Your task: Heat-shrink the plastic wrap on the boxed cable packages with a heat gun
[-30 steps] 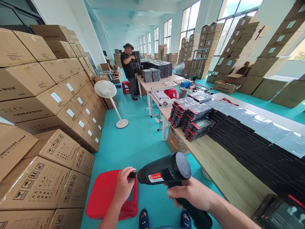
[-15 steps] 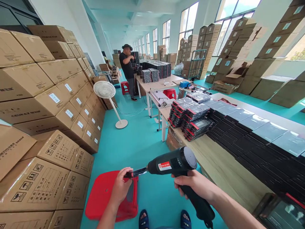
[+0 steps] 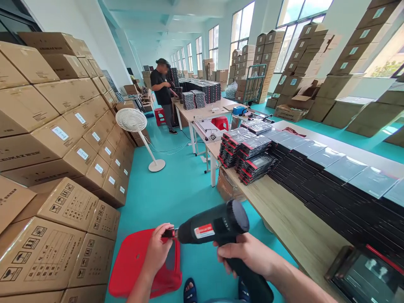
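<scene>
Closely, a heat gun [image 3: 214, 223] is pointing left at a small dark piece [image 3: 168, 232]

My right hand [image 3: 241, 253] is closing around the black gun's handle, fingers wrapped and thumb across it; I cannot tell whether a finger is pressing the trigger. My left hand [image 3: 158, 248] is pinching the piece, thumb and fingers nearly together. Its end is sitting right by the nozzle, and I cannot tell whether they are touching.

Below my left hand, a red stool [image 3: 126, 263] is standing on the turquoise floor [image 3: 176, 193]. My slippers [image 3: 190, 291] are showing at the near edge, right of it.

To the right, a wood-topped table [image 3: 268, 198] is carrying long black stacks [image 3: 315, 185] with pale, shiny tops; at its far end, wrapped black-and-red packs [image 3: 252, 155] are lying in piles. To the left, brown cartons [image 3: 85, 139] are rising in a wall, and a white fan [image 3: 131, 120] is standing just beyond them. Farther off, a co-worker [image 3: 162, 88] in black is standing beside another table [image 3: 202, 111].
</scene>
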The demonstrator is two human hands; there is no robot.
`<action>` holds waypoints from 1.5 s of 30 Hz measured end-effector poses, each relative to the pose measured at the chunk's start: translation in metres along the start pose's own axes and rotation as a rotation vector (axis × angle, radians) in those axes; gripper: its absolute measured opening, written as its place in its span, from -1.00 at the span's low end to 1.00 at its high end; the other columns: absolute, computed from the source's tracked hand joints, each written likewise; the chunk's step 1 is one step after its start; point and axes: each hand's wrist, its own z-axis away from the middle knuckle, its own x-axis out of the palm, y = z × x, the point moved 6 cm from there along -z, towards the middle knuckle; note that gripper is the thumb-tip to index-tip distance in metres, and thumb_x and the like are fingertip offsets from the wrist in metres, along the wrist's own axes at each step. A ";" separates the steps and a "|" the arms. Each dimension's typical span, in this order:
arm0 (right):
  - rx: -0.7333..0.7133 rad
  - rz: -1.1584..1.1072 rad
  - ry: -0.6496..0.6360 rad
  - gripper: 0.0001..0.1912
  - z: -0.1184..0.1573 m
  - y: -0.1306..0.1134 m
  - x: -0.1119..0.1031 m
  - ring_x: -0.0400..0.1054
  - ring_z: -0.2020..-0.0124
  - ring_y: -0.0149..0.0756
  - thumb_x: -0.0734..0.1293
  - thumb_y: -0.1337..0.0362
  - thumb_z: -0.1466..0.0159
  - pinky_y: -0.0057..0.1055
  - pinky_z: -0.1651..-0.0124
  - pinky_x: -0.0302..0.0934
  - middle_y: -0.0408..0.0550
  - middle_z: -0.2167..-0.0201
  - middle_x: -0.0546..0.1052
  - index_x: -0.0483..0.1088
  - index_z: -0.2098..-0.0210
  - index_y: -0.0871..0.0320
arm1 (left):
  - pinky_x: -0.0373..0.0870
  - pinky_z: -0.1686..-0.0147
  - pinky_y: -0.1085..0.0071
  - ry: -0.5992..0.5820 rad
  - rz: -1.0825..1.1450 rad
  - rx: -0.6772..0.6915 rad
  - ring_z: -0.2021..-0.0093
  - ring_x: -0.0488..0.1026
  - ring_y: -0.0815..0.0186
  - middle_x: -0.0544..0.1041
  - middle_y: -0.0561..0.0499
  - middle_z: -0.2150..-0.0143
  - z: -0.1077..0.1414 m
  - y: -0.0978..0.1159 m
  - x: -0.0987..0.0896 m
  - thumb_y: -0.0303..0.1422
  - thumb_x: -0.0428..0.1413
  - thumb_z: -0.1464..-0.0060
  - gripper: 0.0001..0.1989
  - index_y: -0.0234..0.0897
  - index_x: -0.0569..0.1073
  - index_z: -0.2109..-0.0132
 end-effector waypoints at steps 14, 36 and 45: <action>-0.026 -0.015 0.056 -0.68 -0.001 -0.007 -0.023 0.36 0.52 -0.35 0.42 0.16 -0.09 -0.42 0.49 0.21 -0.10 0.45 0.51 0.40 0.23 0.22 | 0.39 0.04 0.21 -0.065 0.343 -0.242 0.06 0.50 0.06 0.62 -0.09 0.11 0.003 -0.003 -0.003 -0.29 0.16 0.04 -0.66 -0.24 0.55 0.08; -0.079 0.256 -0.119 -0.91 -0.010 -0.013 0.025 0.29 0.57 -0.34 0.36 0.27 -0.04 -0.41 0.52 0.14 -0.22 0.60 0.35 0.36 0.48 0.14 | 0.45 0.49 0.25 0.208 0.919 -0.766 0.53 0.48 0.17 0.52 -0.02 0.54 0.014 -0.016 0.016 -0.38 0.01 0.13 -0.88 -0.23 0.44 0.42; 0.086 0.170 -0.120 -0.92 0.009 0.040 0.015 0.28 0.58 -0.36 0.34 0.29 -0.03 -0.44 0.51 0.15 -0.21 0.63 0.37 0.38 0.47 0.15 | 0.43 0.50 0.30 0.269 1.011 -0.813 0.56 0.44 0.24 0.47 0.04 0.57 0.014 -0.019 0.005 -0.37 -0.02 0.05 -0.88 -0.23 0.41 0.40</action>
